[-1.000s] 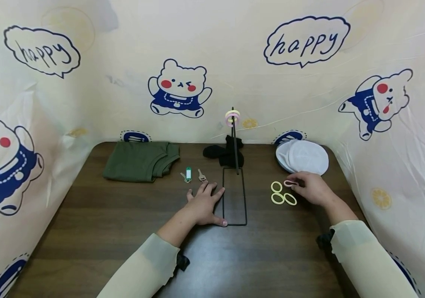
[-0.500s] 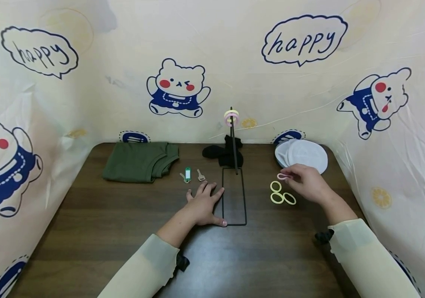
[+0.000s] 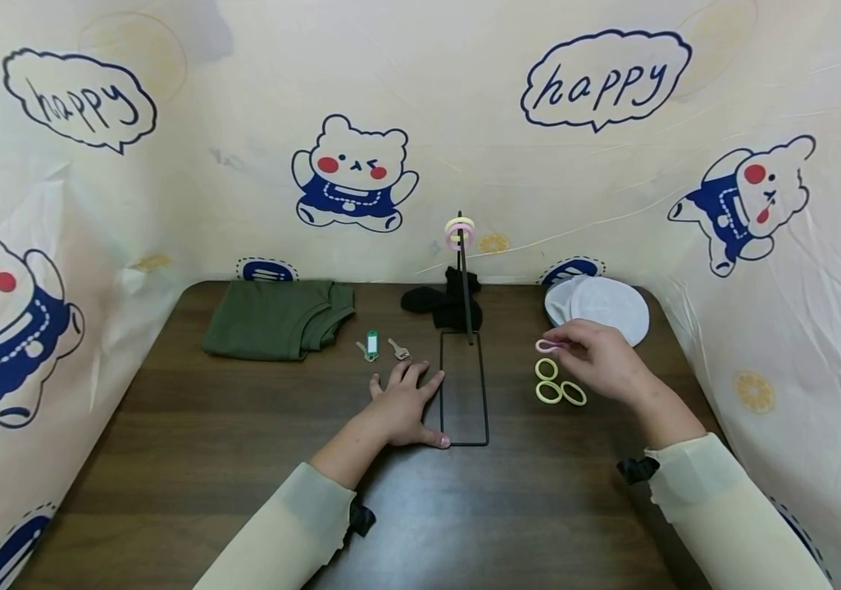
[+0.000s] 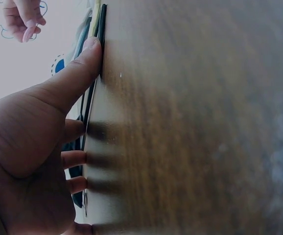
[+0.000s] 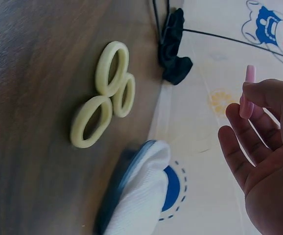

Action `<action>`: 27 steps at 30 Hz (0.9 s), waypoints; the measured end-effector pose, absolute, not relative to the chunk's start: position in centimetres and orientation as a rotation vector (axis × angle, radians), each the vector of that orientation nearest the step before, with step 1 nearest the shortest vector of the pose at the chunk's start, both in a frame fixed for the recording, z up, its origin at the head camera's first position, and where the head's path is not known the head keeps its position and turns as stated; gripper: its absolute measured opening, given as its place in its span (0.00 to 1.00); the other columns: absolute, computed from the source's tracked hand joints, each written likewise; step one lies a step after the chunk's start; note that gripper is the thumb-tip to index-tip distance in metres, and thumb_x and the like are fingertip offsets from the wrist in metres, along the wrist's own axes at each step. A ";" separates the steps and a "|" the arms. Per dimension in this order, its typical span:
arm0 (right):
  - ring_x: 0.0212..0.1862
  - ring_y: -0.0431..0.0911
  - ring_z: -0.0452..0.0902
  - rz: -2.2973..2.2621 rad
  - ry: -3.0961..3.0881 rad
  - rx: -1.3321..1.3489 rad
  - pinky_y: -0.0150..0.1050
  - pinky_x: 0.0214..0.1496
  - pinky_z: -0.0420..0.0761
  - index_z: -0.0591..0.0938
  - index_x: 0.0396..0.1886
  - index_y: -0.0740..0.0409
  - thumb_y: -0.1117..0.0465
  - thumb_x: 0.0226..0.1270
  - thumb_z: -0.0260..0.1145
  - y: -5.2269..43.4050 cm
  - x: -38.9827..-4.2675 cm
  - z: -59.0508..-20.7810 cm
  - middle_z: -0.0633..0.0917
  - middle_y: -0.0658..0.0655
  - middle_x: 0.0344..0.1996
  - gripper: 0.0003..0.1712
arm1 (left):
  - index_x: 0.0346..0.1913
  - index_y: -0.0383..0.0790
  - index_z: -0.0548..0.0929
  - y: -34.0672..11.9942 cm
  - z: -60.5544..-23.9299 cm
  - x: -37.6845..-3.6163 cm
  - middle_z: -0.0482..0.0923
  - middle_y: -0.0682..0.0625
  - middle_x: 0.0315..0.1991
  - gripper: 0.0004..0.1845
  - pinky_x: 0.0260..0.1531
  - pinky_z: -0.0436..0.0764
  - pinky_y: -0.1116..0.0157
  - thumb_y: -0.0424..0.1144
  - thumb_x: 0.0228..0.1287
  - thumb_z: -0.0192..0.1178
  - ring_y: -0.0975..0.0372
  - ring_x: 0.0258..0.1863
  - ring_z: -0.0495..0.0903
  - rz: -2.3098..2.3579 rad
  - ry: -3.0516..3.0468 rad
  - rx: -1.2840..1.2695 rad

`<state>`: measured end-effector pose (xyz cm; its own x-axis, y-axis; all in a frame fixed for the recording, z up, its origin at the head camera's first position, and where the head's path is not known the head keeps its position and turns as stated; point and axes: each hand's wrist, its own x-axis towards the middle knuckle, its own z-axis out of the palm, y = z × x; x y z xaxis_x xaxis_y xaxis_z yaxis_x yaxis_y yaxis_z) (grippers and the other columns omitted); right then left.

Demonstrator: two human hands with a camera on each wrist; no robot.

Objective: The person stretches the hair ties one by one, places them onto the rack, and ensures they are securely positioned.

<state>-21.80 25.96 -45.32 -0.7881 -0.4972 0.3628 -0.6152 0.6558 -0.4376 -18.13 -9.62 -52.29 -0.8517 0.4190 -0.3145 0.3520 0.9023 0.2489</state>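
My right hand (image 3: 601, 358) pinches the pink ring (image 3: 547, 346) loosely, so it might drop while my left hand (image 3: 406, 403) lies flat, steadying the stand (image 3: 464, 393)

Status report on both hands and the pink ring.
Right hand pinches pink ring, lifted off table. Left hand flat, pressing stand base. Nothing blocks the stand.

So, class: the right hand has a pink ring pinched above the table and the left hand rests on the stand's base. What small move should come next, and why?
Probably carry the pink ring up and left toward the top of the stand. The right hand pinches it clear of the table, two rings already hang up there, and the left hand presses the wire base flat.
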 end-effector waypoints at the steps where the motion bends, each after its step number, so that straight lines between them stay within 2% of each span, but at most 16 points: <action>1: 0.43 0.42 0.82 0.816 -2.658 0.910 0.47 0.45 0.84 0.89 0.50 0.56 0.70 0.63 0.74 25.9 -21.7 -45.1 0.88 0.50 0.43 0.16 | 0.85 0.59 0.51 -9.6 -52.3 -18.1 0.44 0.47 0.84 0.63 0.65 0.49 0.23 0.79 0.49 0.66 0.44 0.82 0.38 0.258 2.701 0.570; 4: 0.44 0.42 0.83 0.807 -2.623 0.936 0.44 0.45 0.83 0.89 0.51 0.56 0.71 0.63 0.74 25.5 -21.4 -44.6 0.89 0.50 0.44 0.17 | 0.85 0.59 0.51 -9.6 -52.3 -18.1 0.44 0.47 0.84 0.63 0.65 0.49 0.23 0.79 0.49 0.66 0.43 0.82 0.38 0.256 2.699 0.574; 12: 0.45 0.41 0.83 0.846 -2.464 1.078 0.26 0.48 0.78 0.89 0.51 0.55 0.72 0.60 0.75 23.9 -20.4 -41.7 0.89 0.49 0.46 0.19 | 0.85 0.59 0.51 -9.5 -52.1 -18.2 0.44 0.47 0.84 0.64 0.64 0.50 0.23 0.78 0.49 0.67 0.43 0.82 0.40 0.250 2.694 0.566; 19: 0.45 0.42 0.84 0.860 -2.389 1.137 0.25 0.50 0.79 0.89 0.51 0.57 0.75 0.58 0.75 22.3 -19.5 -39.6 0.88 0.51 0.47 0.21 | 0.85 0.58 0.51 -9.4 -52.0 -18.3 0.44 0.47 0.84 0.64 0.64 0.50 0.23 0.79 0.49 0.67 0.43 0.82 0.40 0.240 2.693 0.564; 27: 0.46 0.43 0.85 0.868 -2.307 1.207 0.21 0.55 0.75 0.89 0.52 0.58 0.76 0.56 0.75 20.8 -18.6 -37.9 0.88 0.53 0.48 0.22 | 0.85 0.58 0.52 -9.5 -51.9 -18.1 0.45 0.47 0.84 0.64 0.64 0.50 0.23 0.78 0.49 0.67 0.44 0.82 0.40 0.237 2.701 0.558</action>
